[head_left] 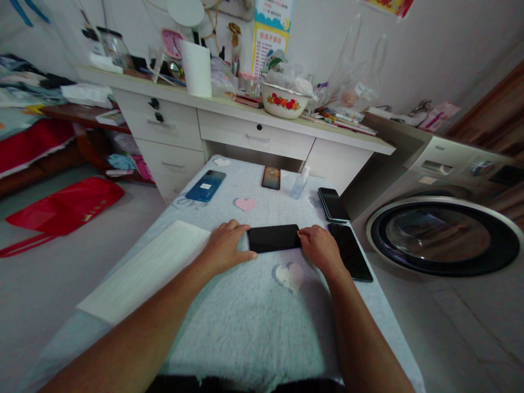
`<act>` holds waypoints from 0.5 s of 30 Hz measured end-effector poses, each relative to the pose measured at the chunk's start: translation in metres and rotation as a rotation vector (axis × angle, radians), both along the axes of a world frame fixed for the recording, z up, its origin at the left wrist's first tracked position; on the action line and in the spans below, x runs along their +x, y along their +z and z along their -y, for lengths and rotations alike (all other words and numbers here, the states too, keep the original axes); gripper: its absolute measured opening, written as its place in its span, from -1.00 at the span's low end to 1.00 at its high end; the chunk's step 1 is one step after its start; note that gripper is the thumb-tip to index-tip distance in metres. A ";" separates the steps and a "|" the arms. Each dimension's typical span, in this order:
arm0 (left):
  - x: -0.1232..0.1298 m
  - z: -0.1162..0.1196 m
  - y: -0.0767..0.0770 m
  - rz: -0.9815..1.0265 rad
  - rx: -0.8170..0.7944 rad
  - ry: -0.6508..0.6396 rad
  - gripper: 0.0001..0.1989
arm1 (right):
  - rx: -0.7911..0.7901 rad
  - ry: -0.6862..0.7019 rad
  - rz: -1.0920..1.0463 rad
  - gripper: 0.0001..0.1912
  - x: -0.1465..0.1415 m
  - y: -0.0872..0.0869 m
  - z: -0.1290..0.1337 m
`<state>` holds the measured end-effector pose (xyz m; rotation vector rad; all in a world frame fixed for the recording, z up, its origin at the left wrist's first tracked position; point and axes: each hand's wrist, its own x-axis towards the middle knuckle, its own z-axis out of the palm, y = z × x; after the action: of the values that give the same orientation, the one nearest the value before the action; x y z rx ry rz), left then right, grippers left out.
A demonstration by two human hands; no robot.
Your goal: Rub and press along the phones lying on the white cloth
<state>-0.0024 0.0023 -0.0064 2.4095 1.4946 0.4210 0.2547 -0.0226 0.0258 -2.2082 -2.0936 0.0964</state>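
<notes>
A black phone (274, 238) lies sideways, screen up, on the cloth-covered table (262, 322). My left hand (229, 245) grips its left end, with the thumb at the lower corner and the fingers at the upper one. At the right end, my right hand (321, 246) holds the phone's edge with bent fingers. Just right of that hand lies a black tablet-like device (352, 254), partly covered by the hand. A white folded cloth or paper (143, 273) is spread left of my left forearm.
Farther back on the table are a blue phone (206, 185), a small brown phone (271, 178), a clear spray bottle (300, 184) and stacked dark phones (334, 204). Behind stands a white desk (164, 123) with a flowered bowl (284, 102). A washing machine (442, 218) is at right.
</notes>
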 end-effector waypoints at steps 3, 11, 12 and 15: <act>0.000 0.000 0.001 -0.002 -0.003 -0.004 -0.35 | -0.005 -0.005 0.006 -0.67 0.000 0.001 0.001; 0.000 -0.001 0.000 -0.003 0.004 -0.007 -0.33 | -0.011 -0.013 0.009 -0.67 -0.002 0.004 0.003; 0.000 -0.001 0.000 -0.001 0.003 -0.011 -0.33 | -0.010 -0.012 0.008 -0.67 -0.002 0.004 0.003; 0.000 0.000 0.002 -0.007 -0.005 -0.012 -0.34 | -0.004 -0.011 0.008 -0.67 -0.002 0.003 0.002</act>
<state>-0.0022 0.0027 -0.0045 2.4171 1.4813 0.4066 0.2527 -0.0250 0.0285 -2.2262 -2.0867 0.0915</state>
